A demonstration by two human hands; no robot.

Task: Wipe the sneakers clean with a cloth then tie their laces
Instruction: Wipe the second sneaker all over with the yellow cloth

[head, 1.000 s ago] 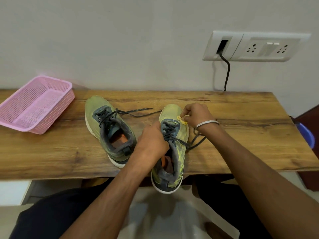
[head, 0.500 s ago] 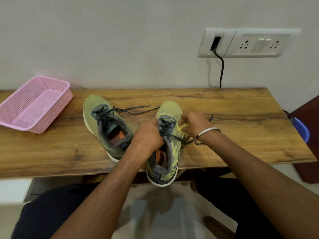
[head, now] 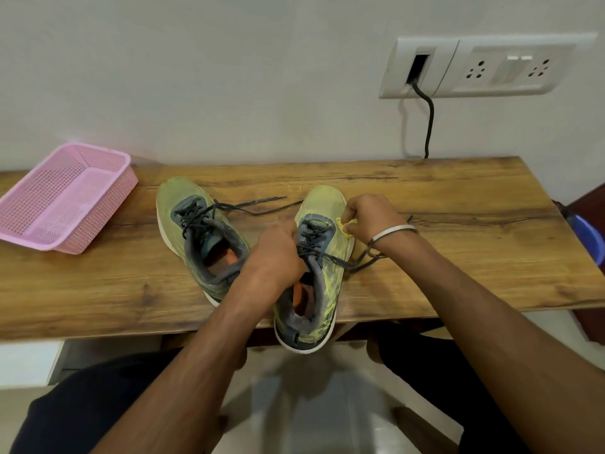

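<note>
Sneakers, two yellow-green ones, are set side by side on a wooden table (head: 458, 198). The right sneaker (head: 322, 257) overhangs the near edge and is steadied at its collar by the left hand (head: 273, 257), apparently so it stays put under rubbing. A small yellow cloth (head: 344, 227) is pinched in the right hand (head: 370, 217) against its side. The left sneaker (head: 196, 231) lies untouched, its laces (head: 255, 204) loose. A pink basket (head: 65, 194) sits far left.
</note>
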